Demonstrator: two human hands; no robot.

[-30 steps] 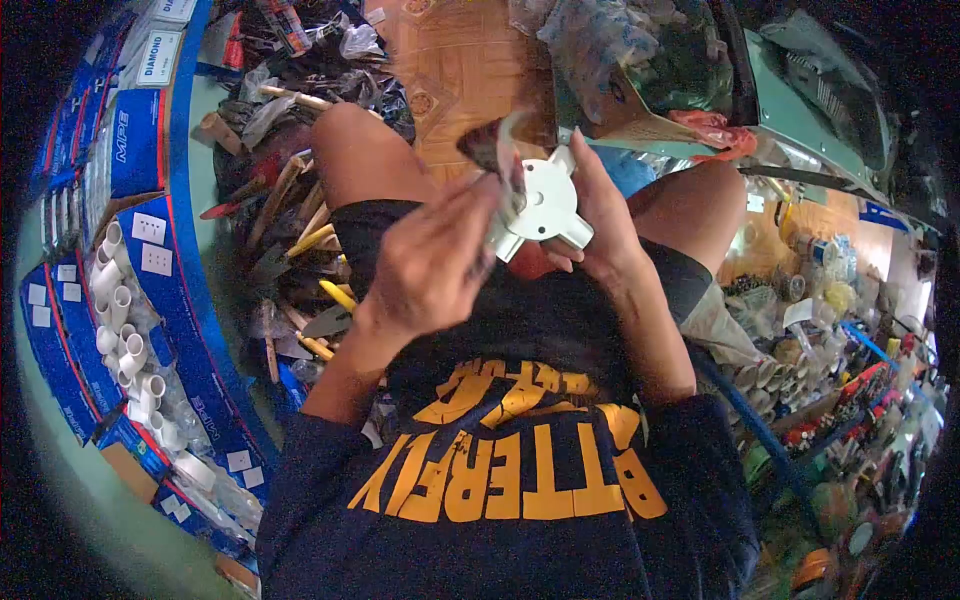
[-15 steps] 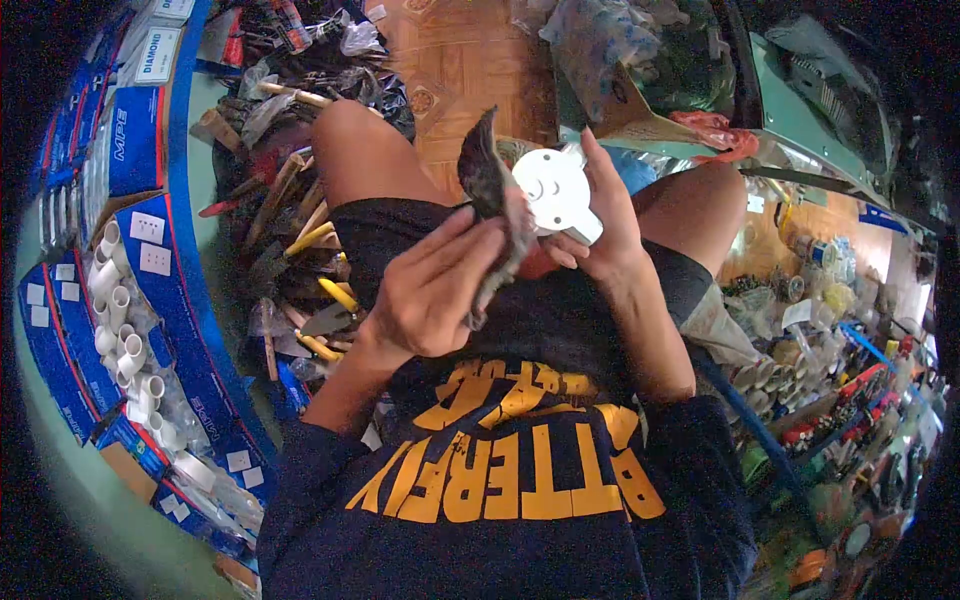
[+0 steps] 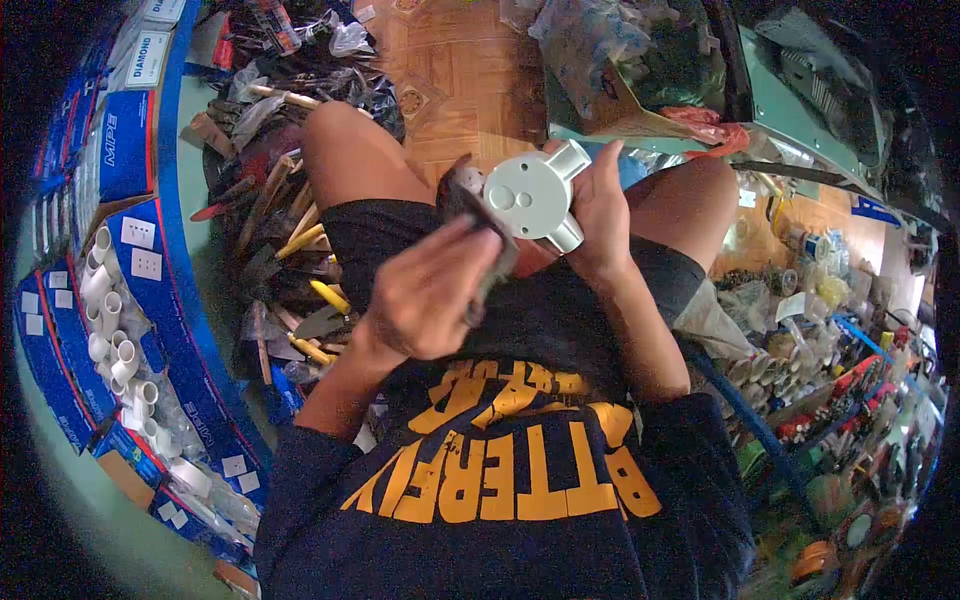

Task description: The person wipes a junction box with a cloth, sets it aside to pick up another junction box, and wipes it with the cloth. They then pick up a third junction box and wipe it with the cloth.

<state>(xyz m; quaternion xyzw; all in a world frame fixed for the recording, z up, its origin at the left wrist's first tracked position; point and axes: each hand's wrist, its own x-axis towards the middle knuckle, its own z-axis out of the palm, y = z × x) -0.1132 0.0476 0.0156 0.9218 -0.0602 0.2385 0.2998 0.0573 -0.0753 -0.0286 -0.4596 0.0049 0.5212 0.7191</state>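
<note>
A white round plastic box with two short pipe stubs (image 3: 528,197) sits above my lap, its flat face turned up. My right hand (image 3: 600,215) holds it from the right side, thumb up beside the upper stub and fingers partly hidden behind it. A dark, dirty cloth (image 3: 470,200) is gripped in my left hand (image 3: 435,290), whose fingers are bunched and blurred. The cloth touches or nearly touches the box's left edge.
Blue boxes (image 3: 128,140) and white pipe fittings (image 3: 125,355) line the left shelf. Wooden-handled tools (image 3: 300,240) lie beside my left knee. An open cardboard box (image 3: 625,110) with plastic bags stands ahead right; packaged parts (image 3: 800,350) crowd the right.
The white box has shifted slightly left and turned, showing both stubs more clearly. The cloth has moved lower and left, folding down beside the box's edge.
</note>
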